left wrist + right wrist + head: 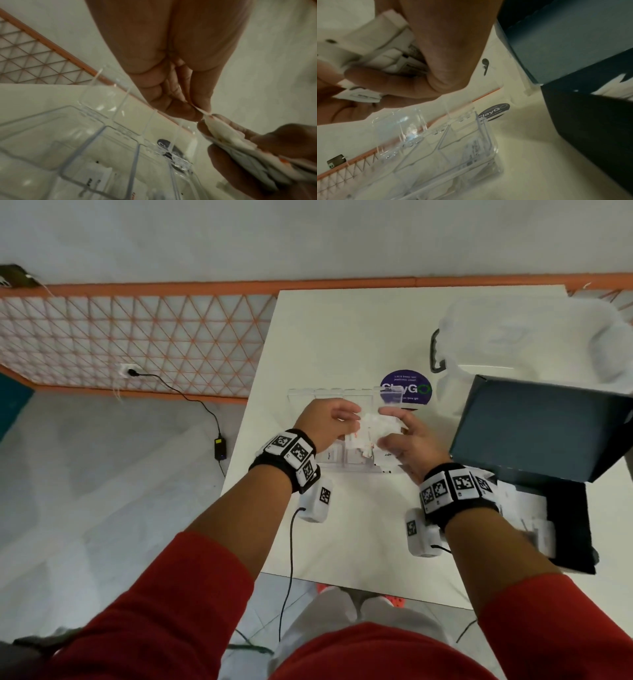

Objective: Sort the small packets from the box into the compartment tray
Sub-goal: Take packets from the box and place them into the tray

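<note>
Both hands hover over the clear compartment tray [301, 395] on the white table. My right hand [404, 436] grips a bunch of small white packets [371, 428], fanned out in the left wrist view as packets [228, 136]. My left hand [334, 419] pinches the corner of one packet [205, 114] between thumb and fingers at the top of that bunch. The right wrist view shows the packets [373, 54] held against the palm above the tray [489, 146]. A few packets lie in the tray's near compartments [354, 455]. The dark box [579, 529], with more packets inside, sits at the right.
The dark box lid [537, 426] stands tilted right of the tray. A clear plastic container [527, 337] sits at the far right of the table. A round purple sticker [406, 388] lies behind the tray. The table's left edge [246, 419] drops to the floor.
</note>
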`<state>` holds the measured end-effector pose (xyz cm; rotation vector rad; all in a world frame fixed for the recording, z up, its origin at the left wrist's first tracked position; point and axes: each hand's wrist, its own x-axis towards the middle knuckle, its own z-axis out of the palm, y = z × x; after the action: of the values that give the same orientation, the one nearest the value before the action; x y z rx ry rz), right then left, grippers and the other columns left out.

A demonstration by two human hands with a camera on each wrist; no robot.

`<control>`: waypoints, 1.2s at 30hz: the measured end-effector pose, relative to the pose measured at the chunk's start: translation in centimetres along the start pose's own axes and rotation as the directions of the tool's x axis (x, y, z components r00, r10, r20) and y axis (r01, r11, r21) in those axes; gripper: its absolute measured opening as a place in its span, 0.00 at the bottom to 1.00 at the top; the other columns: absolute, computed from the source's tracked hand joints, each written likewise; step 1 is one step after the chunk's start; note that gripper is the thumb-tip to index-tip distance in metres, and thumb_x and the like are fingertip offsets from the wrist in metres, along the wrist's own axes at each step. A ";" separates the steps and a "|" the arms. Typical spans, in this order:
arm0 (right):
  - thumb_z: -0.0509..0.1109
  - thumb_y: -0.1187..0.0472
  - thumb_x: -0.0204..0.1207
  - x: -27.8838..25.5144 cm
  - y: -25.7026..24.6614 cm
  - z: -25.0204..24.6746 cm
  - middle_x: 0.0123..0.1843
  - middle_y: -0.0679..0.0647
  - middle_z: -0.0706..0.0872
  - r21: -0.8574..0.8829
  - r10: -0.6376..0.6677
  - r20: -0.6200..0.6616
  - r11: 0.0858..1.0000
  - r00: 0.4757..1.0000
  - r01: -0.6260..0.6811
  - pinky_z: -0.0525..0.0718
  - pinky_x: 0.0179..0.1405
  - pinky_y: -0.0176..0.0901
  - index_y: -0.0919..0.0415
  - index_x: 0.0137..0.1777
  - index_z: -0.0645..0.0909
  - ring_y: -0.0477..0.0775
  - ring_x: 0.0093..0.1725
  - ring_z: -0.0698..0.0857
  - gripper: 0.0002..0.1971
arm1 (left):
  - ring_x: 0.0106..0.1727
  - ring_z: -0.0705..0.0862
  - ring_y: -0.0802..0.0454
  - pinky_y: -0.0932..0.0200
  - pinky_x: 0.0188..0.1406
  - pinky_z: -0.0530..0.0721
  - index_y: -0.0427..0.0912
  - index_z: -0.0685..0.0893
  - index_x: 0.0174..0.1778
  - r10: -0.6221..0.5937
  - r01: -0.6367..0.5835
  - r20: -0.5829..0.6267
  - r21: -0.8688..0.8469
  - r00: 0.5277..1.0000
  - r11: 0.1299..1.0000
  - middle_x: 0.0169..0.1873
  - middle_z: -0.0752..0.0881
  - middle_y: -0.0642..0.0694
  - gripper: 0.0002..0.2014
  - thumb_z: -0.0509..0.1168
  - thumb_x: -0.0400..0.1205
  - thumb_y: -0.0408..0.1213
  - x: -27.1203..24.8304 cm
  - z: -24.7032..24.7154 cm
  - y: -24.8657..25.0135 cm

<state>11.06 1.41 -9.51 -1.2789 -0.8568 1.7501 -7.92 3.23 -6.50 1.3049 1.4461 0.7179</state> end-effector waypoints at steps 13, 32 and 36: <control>0.74 0.69 0.55 0.6 0.6 2.1 0.48 0.61 0.82 -0.017 0.035 -0.096 0.999 0.995 -0.037 0.77 0.41 0.50 0.43 0.48 0.90 0.59 0.39 0.81 0.24 | 0.47 0.88 0.47 0.57 0.37 0.90 0.43 0.87 0.37 -0.092 0.088 -0.169 -0.030 0.981 0.996 0.40 0.87 0.45 0.06 0.69 0.77 0.27 -1.2 -3.9 -2.0; 0.67 0.80 0.70 -0.1 -0.4 -2.4 0.51 0.63 0.83 0.013 -0.018 -0.170 1.000 0.985 0.021 0.84 0.41 0.57 0.51 0.59 0.86 0.63 0.41 0.85 0.26 | 0.37 0.91 0.45 0.56 0.39 0.89 0.39 0.88 0.40 -0.232 0.266 -0.132 0.401 0.964 0.877 0.39 0.90 0.43 0.05 0.66 0.78 0.34 0.6 4.0 -2.3; 0.68 0.80 0.69 0.2 -0.3 -2.6 0.53 0.63 0.83 0.021 -0.005 -0.161 1.000 0.987 0.009 0.80 0.49 0.65 0.50 0.58 0.86 0.68 0.46 0.83 0.26 | 0.44 0.86 0.44 0.58 0.41 0.84 0.38 0.88 0.42 -0.078 0.148 -0.145 0.580 0.986 0.801 0.41 0.89 0.43 0.08 0.62 0.78 0.33 0.8 3.3 -2.5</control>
<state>13.61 1.86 -10.04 -1.3808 -0.7469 1.6211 -5.59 2.79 -10.00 1.6415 1.9190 0.2566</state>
